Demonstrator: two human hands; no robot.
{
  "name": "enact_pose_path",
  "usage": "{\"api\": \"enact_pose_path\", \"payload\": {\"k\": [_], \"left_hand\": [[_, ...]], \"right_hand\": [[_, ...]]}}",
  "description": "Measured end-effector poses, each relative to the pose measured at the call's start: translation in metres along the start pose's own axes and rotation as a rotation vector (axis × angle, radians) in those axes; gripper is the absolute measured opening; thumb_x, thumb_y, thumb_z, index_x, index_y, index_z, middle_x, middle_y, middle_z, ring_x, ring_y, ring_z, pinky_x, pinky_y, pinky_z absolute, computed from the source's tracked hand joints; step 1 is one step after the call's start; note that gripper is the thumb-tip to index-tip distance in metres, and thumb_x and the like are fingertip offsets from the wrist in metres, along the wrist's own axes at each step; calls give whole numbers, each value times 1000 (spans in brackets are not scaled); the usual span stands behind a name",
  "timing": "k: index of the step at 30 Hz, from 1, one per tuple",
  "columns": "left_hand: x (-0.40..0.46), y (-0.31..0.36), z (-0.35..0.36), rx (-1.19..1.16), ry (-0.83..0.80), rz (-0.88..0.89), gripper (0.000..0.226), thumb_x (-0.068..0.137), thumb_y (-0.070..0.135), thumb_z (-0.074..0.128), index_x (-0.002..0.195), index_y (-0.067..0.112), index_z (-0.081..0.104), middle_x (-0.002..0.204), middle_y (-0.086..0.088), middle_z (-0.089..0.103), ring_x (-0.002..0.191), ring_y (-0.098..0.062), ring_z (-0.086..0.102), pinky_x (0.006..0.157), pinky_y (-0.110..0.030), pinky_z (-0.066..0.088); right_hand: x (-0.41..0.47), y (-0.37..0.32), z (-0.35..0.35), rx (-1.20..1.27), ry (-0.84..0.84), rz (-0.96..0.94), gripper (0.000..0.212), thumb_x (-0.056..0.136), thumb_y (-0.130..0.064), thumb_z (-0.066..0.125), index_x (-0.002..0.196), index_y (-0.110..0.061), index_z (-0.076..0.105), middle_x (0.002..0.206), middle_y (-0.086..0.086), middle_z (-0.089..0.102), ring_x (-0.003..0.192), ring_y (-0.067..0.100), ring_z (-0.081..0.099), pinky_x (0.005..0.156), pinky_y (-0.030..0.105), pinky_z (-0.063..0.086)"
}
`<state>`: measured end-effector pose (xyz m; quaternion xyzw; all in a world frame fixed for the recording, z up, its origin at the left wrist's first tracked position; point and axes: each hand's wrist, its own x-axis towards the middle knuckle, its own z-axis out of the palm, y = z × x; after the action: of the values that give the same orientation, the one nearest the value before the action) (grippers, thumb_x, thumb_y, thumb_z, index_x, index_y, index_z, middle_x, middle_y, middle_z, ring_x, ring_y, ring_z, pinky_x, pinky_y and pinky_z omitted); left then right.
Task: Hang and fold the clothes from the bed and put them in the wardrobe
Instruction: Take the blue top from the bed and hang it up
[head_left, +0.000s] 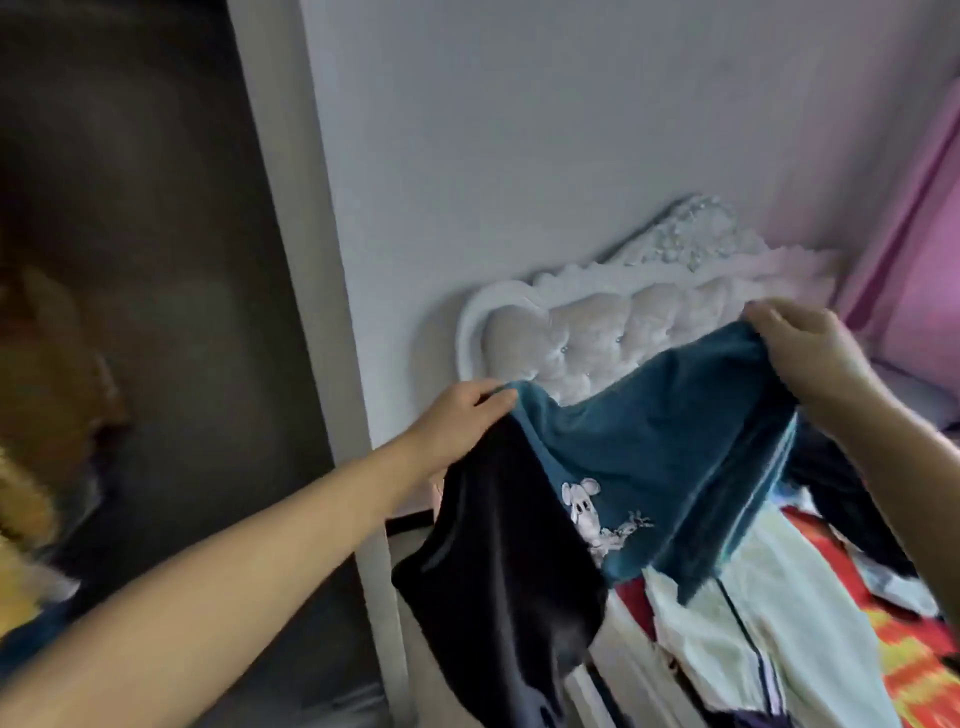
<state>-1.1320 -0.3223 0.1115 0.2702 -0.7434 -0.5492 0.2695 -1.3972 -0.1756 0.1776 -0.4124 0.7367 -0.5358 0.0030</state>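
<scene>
Both hands hold up a soft teal top in the air, over the bed. The left hand pinches one top corner, fingers curled round the cloth. The right hand grips the other corner the same way. The top looks fuzzy, like velvet, with a white cartoon mouse on it and a dark, shiny sleeve hanging down. Under it lies a messy pile of clothes, cream and striped. Behind is a puffy white headboard with buttons. The dark wardrobe stands at the left.
</scene>
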Motion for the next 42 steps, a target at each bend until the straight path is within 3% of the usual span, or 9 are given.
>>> {"api": "enact_pose_path", "payload": {"k": [4,9,15,19,24,29,32,35,42], "left_hand": [[-18,26,-14,-69,-2,-48,30,95,26,57,68,27,69,62,13,63,60,0,58,62,-19,44],[-32,54,-20,-3,17,-76,23,93,25,61,91,3,64,86,-11,63,83,-19,62,85,-37,51],[-44,71,-56,-224,191,-47,38,89,31,61,111,0,62,101,-12,68,93,-21,66,84,-29,54],[-60,28,-51,204,200,-156,18,90,19,64,108,21,65,109,4,70,104,-13,65,92,-20,50],[-85,-7,-49,229,702,-207,19,99,24,49,105,17,67,105,-6,70,98,-20,65,85,-29,48],[-105,10,-69,391,779,-257,22,91,24,57,74,11,63,67,-2,59,65,-12,56,60,-27,37],[-114,18,-85,462,743,-271,16,82,19,60,71,8,63,62,-1,55,62,-10,53,58,-28,38],[-130,13,-112,511,737,-279,8,84,18,62,81,13,66,76,-7,66,73,-18,62,64,-33,47],[-184,-38,-229,695,622,-440,18,89,16,54,105,21,62,98,0,65,86,-16,62,70,-28,48]], "right_hand": [[-21,-10,64,-187,-573,-102,29,93,-47,48,89,-23,63,75,-9,62,72,9,55,70,27,40],[-43,-63,121,-39,-1217,-345,46,76,-70,57,117,-57,43,111,-38,58,106,-18,52,88,9,42],[-32,-80,156,312,-1039,-394,44,69,-63,60,90,-26,71,92,-10,74,85,4,69,76,21,54],[-18,-71,162,723,-991,-246,16,81,-48,66,82,-35,76,82,-8,75,79,5,69,69,19,54],[-12,-79,167,609,-1396,-299,20,80,-34,71,100,-34,73,96,-5,74,89,8,69,70,18,54],[-51,-111,194,213,-1797,-472,52,82,-58,62,129,-50,42,120,-3,63,111,6,60,84,20,50],[-91,-129,235,105,-1432,-552,25,94,-41,52,103,-20,61,88,-3,65,86,12,62,65,7,45],[-103,-150,265,-150,-1069,-750,24,92,-19,47,68,-24,51,67,-8,53,62,8,51,49,13,32],[-101,-227,312,-3,-721,-762,22,87,-7,47,75,-16,61,71,-7,59,68,3,53,52,11,35]]}}
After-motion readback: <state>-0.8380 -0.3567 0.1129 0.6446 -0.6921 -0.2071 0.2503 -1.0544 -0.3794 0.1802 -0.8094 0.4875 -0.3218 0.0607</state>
